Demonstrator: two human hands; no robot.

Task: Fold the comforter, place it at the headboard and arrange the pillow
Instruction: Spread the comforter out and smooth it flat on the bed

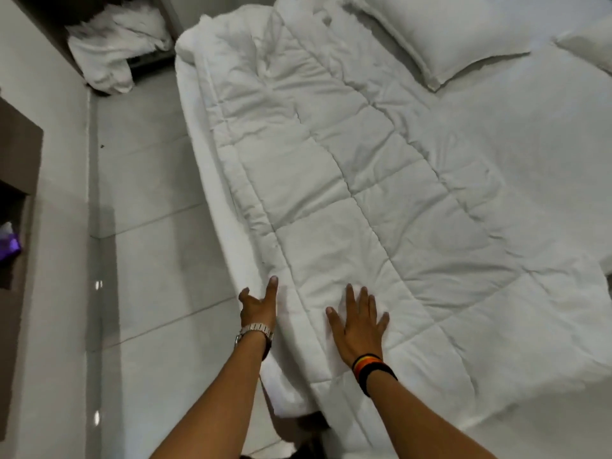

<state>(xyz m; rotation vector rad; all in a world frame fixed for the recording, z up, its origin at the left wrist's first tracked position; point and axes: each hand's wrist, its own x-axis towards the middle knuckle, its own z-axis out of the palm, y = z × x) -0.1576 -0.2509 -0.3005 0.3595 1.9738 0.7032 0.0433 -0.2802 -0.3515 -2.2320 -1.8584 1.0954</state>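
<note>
A white quilted comforter [331, 180] lies folded lengthwise into a long strip along the left side of the bed [530, 180], running from the foot toward the headboard end. My right hand [359, 326] rests flat on its near end, fingers spread. At the comforter's left edge by the mattress side, my left hand [258, 308] touches the cloth with fingers open; it wears a metal watch. A white pillow [440, 31] lies at the top of the bed, and part of a second pillow [589, 44] shows at the right edge.
Glossy tiled floor [149, 226] runs along the bed's left side. A heap of white linen [112, 51] sits in a dark nook at the upper left. A brown shelf unit [16, 193] with a purple item [10, 246] stands against the left wall.
</note>
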